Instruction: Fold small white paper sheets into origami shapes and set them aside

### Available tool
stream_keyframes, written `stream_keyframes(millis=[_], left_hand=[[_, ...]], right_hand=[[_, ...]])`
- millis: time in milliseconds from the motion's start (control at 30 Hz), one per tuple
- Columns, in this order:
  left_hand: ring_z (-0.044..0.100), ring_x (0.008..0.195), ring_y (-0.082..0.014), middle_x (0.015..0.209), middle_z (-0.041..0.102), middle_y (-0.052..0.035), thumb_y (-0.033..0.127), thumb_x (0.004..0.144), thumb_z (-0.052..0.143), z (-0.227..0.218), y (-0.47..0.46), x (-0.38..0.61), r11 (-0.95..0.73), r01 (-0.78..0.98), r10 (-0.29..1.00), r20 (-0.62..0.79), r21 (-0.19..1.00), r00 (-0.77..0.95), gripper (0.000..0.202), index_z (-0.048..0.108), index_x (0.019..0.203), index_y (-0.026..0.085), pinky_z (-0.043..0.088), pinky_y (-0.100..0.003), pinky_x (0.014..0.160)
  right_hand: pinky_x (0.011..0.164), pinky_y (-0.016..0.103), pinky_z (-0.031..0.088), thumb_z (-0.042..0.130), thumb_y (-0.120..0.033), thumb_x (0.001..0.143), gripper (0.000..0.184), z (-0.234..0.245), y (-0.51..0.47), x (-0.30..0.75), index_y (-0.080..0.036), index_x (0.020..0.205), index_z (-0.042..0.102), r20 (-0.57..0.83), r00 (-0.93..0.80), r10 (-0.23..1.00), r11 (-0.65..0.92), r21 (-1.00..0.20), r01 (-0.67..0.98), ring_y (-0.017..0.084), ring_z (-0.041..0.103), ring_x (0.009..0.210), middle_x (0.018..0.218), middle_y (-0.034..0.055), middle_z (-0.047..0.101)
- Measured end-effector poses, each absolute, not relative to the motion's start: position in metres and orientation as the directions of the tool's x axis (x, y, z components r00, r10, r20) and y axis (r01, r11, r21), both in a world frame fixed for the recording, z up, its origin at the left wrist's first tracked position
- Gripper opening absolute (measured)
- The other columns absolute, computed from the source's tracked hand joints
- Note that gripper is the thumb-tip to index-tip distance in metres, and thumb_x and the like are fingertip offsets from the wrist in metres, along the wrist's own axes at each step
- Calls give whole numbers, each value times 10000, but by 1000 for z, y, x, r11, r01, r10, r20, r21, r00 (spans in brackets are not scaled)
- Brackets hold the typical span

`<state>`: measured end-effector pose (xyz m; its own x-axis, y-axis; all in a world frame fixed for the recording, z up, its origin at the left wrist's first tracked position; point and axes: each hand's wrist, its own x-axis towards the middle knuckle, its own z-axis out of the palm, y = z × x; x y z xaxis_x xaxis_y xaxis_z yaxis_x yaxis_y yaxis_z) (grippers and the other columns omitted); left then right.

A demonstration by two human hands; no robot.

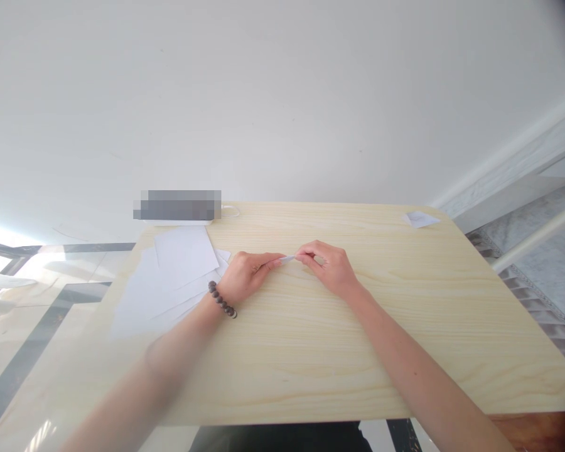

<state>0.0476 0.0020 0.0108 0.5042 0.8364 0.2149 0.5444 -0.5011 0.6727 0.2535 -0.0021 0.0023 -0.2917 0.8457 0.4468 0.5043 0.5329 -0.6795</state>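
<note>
Between my two hands, over the middle of the table, is a small narrow piece of folded white paper [288, 258]. My left hand [250, 274], with a dark bead bracelet [220, 299] at its wrist, pinches the paper's left end. Thumb and fingers of my right hand [328, 263] are closed on its right end. Most of the paper is covered by my fingertips, so its full shape is hidden. Just left of my left hand lie several loose white sheets of paper [183, 254], overlapping one another.
A pale wood table [301, 370] stands against a white wall [282, 100]. At its back left is a blurred-out grey object [179, 206] with a white cable [232, 210] beside it. A folded white paper piece [421, 219] lies at the back right corner.
</note>
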Motion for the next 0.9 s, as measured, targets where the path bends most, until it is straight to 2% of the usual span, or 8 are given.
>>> stream_keyframes(millis=[100, 267, 433, 600, 733, 900], left_hand=[[611, 633, -127, 862, 695, 7, 389, 836, 436, 10, 2, 48, -431, 553, 878, 190, 713, 439, 305, 654, 979, 230, 450, -212, 603], [626, 760, -144, 923, 680, 8, 419, 776, 523, 11, 3, 51, -370, 543, 911, 180, 753, 371, 294, 646, 960, 227, 461, -223, 718], [602, 670, -129, 817, 687, 3, 395, 814, 472, 13, 2, 50, -432, 552, 887, 224, 713, 405, 273, 682, 880, 233, 439, -216, 610], [580, 578, -125, 744, 693, 4, 420, 826, 436, 12, 2, 50, -422, 580, 891, 201, 697, 407, 324, 678, 932, 235, 415, -211, 538], [571, 559, -127, 690, 681, -1, 413, 847, 398, 13, 1, 50, -434, 600, 884, 187, 672, 429, 353, 645, 1010, 221, 414, -216, 548], [554, 547, -105, 718, 675, 12, 387, 864, 372, 15, 0, 50, -481, 555, 849, 201, 678, 489, 344, 659, 944, 216, 394, -198, 528]], right_hand=[[599, 239, 422, 480, -283, 832, 150, 3, -3, 252, -193, 776, 586, 448, -280, 849, 527, -689, 497, 120, 550, 668, 766, 24, 618], [596, 237, 416, 488, -271, 827, 135, 4, -6, 251, -192, 781, 587, 429, -262, 864, 503, -719, 480, 116, 542, 660, 765, 17, 610], [586, 236, 419, 483, -283, 830, 148, 4, -6, 251, -195, 782, 593, 429, -288, 856, 516, -714, 473, 122, 550, 674, 778, 25, 620], [588, 241, 420, 475, -293, 834, 159, 3, -4, 252, -198, 783, 591, 445, -283, 850, 527, -690, 496, 125, 555, 676, 781, 28, 624], [594, 245, 427, 470, -300, 835, 167, 3, -2, 253, -199, 786, 593, 459, -252, 852, 520, -687, 508, 131, 562, 692, 784, 31, 626], [569, 233, 436, 475, -308, 832, 177, 2, -2, 253, -198, 760, 592, 454, -237, 859, 506, -681, 529, 125, 553, 657, 753, 26, 624]])
